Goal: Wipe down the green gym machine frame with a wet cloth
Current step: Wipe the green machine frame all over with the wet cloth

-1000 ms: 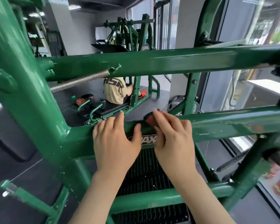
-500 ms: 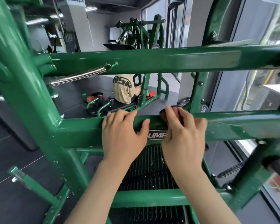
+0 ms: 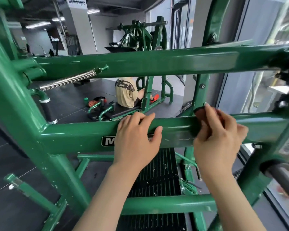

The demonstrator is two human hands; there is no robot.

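- Where the glossy green painted steel frame [image 3: 83, 137] fills the view, its middle crossbar runs left to right, tipped slightly up toward the right, with a second bar above it lying nearly parallel.
- A thick green upright [image 3: 12, 90] leans from upper left down to the joint with that crossbar.
- A black ribbed footplate [image 3: 158, 179] sits below the crossbar, partly covered by both forearms.
- A silver coil spring [image 3: 68, 80] slants under the upper bar at left.
- The left hand [image 3: 137, 142] lies on the crossbar, fingers draped over its top edge and thumb stretched along the front face, half covering a black-and-white label [image 3: 110, 141].
- The right hand [image 3: 218, 137] holds a small dark reddish cloth [image 3: 201, 114] against the top of the crossbar, fingers bent round it; the hand is motion-blurred.
- Most of the cloth is hidden behind those fingers, so its shape is unclear.
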